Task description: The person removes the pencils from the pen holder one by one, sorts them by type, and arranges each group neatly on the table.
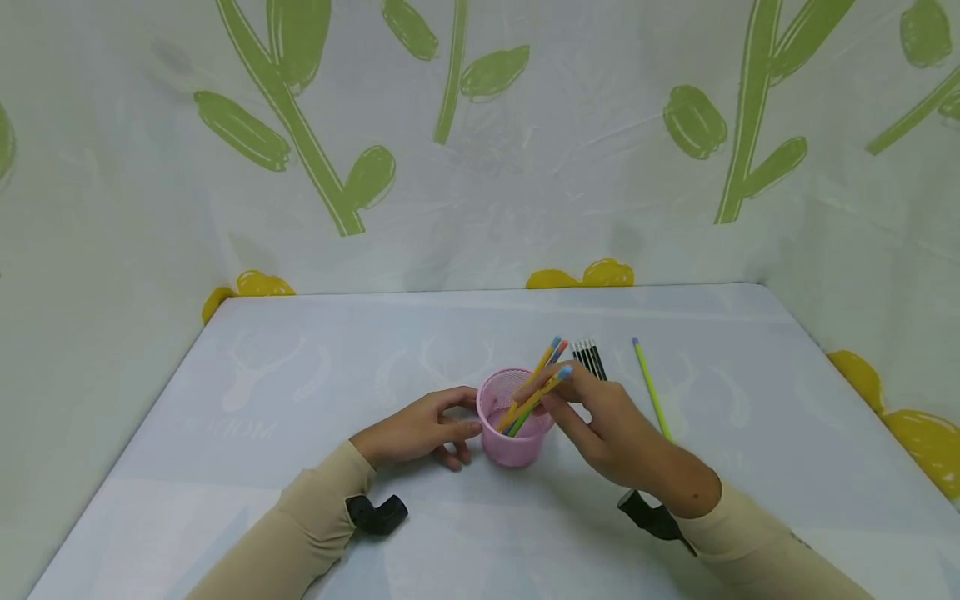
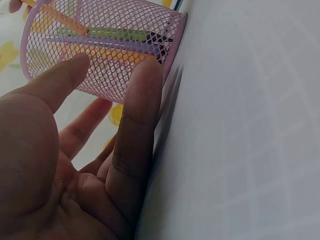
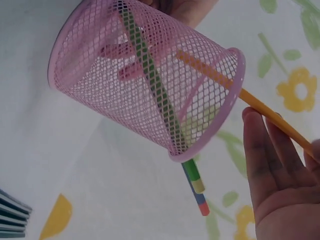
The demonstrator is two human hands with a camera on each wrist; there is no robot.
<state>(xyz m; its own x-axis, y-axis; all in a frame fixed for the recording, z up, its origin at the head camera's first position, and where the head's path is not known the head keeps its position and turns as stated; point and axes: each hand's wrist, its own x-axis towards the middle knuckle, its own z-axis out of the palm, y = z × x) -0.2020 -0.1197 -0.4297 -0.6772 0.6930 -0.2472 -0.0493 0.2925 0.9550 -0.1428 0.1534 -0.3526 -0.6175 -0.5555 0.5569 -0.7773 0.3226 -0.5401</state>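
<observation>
Head view: just below and right of the frame's centre, a pink mesh cup point(image 1: 512, 454) stands upright on the table point(image 1: 187, 467). To its left, the left hand point(image 1: 420, 429) has its fingers relaxed and parted at the cup's side. To its right, the right hand point(image 1: 618, 429) pinches a yellow pencil point(image 1: 553, 382), whose lower end is inside the cup. More pencils point(image 1: 545, 358) lean there, their ends above the rim. Right of centre lie a row of black pencils point(image 1: 596, 362) and a lime pencil point(image 1: 650, 383).

Left wrist view: the cup fills the upper left, with green, purple and orange pencils visible through its mesh. The left thumb and fingers are wide apart beside it; whether every tip touches, I cannot tell.

Right wrist view: the cup spans the upper middle. At the right edge, the right hand's fingers hold the yellow pencil, which passes inside the rim. A green pencil point(image 3: 192, 172) and a blue one poke out at lower centre; the black pencils show at lower left.
</observation>
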